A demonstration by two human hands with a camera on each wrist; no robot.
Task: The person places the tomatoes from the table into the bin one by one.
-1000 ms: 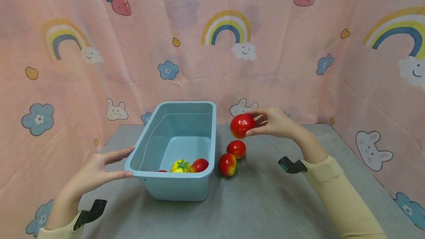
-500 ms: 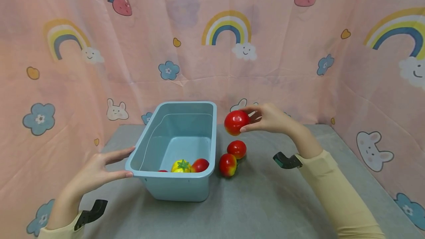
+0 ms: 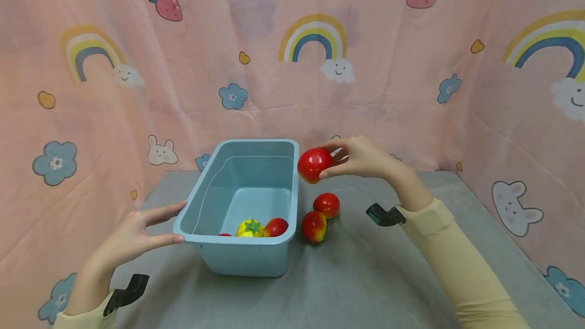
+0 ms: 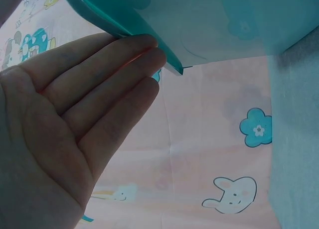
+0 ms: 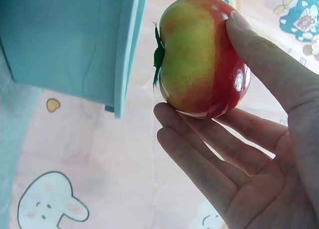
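Observation:
My right hand [image 3: 361, 157] pinches a glossy toy tomato [image 3: 314, 165] between thumb and fingers, in the air just right of the blue bin's [image 3: 294, 197] right rim. In the right wrist view this tomato [image 5: 194, 59] shows a yellow-green lower part and a dark green leafy calyx. With straight fingers, my left hand [image 3: 130, 237] touches the bin's near left corner; the left wrist view has its fingertips [image 4: 144, 42] against the rim. Inside the bin's near end lie a yellow tomato [image 3: 249, 228] with a green calyx, a red one [image 3: 276, 227] and a sliver of another red thing.
Two red tomatoes lie on the grey table right of the bin, one farther back [image 3: 326, 205] and a red-and-yellow one [image 3: 314, 227] nearer. A pink patterned cloth [image 3: 388, 90] hangs behind and at the sides of the table [image 3: 356, 278].
My right hand has moved left and slightly up with the tomato, bringing it from above the loose tomatoes to beside the bin's rim. The left hand and the bin have stayed in place.

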